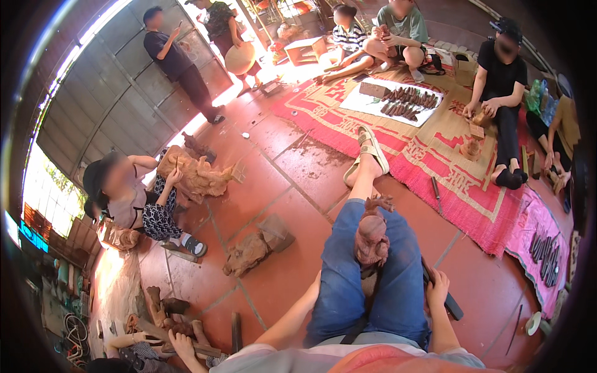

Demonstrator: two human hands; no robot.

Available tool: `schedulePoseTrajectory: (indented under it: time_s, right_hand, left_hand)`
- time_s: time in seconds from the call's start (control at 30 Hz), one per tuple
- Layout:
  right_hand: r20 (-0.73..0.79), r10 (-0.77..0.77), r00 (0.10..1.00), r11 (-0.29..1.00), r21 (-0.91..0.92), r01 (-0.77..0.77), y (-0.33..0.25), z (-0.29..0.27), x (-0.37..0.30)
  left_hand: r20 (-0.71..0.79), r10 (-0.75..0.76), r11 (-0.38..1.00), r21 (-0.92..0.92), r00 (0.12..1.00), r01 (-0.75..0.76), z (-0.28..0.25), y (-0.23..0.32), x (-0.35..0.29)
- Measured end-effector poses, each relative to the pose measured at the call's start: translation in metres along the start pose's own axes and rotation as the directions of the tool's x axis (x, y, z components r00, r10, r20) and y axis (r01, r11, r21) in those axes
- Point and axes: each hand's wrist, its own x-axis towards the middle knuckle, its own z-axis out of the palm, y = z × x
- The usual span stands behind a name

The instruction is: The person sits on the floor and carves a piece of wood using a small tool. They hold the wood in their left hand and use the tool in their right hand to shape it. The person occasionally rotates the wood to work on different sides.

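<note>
A reddish-brown wood carving [372,239], rounded with a branching top, stands upright between my knees, over my blue denim shorts. My left hand [318,287] is at the outer side of my left thigh; its fingers are hidden behind the cloth. Beside my right thigh, my right hand [438,288] has its fingers curled round a dark bar-like tool [453,306], which shows on both sides of the hand. Neither hand touches the carving.
Rough wood blocks [260,244] lie on the red tiles ahead left. A person [127,193] at left works on a large carving [198,174]. Another person's hand [181,345] is near at lower left. A patterned mat [460,180], chisels [546,258] and seated people lie ahead right.
</note>
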Motion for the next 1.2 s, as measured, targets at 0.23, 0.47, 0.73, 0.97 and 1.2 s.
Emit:
schedulePoseTrajectory:
  time_s: [0.23,0.47,0.73,0.97,1.2]
  right_hand:
    - [0.704,0.285,0.651,0.734,0.276,-0.620,-0.050,-0.132,-0.114]
    - [0.719,0.374,0.585,0.419,0.432,-0.799,-0.042,-0.128,-0.155]
    - [0.790,0.430,0.438,0.309,0.327,-0.893,-0.060,-0.182,-0.190]
    - [0.872,0.460,0.169,0.046,0.167,-0.985,-0.030,-0.160,-0.171]
    - [0.944,0.329,-0.031,0.156,-0.087,-0.984,-0.062,-0.178,-0.119]
  left_hand:
    - [0.138,0.011,0.997,0.077,0.990,-0.022,0.007,0.010,-0.023]
    - [0.074,0.508,0.703,0.540,0.858,-0.463,0.005,-0.005,-0.025]
    - [0.013,0.606,0.586,0.669,0.796,-0.457,0.012,-0.018,-0.026]
    - [-0.021,0.651,0.525,0.734,0.759,-0.431,0.034,0.006,-0.032]
    - [-0.056,0.641,0.549,0.731,0.765,-0.406,0.031,0.004,-0.038]
